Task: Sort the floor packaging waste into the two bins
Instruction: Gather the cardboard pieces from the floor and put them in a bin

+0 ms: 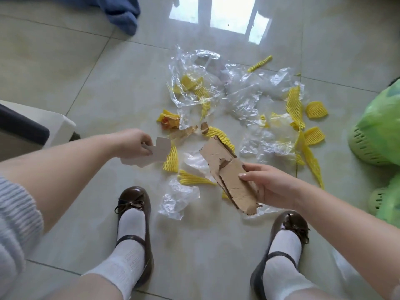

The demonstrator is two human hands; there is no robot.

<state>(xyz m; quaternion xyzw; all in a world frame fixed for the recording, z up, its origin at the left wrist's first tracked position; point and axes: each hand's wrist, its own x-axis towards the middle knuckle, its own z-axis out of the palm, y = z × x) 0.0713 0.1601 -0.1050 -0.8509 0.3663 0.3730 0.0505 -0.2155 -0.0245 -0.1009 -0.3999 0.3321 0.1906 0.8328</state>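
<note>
My left hand (135,143) grips a pale torn cardboard scrap (159,151) above the floor. My right hand (267,184) holds a long brown torn cardboard piece (227,169) by its near end. Ahead of both hands the floor is littered with clear plastic film (194,83), yellow foam netting pieces (294,105) and small brown cardboard bits (188,132). A green basket bin lined with a green bag (381,135) stands at the right edge. A white bin with a dark inside (43,126) sits at the left edge.
My two feet in brown shoes (134,215) and white socks stand on the pale tiles just short of the litter. A blue cloth (121,14) lies at the top left. A second green basket (387,204) shows at the lower right edge.
</note>
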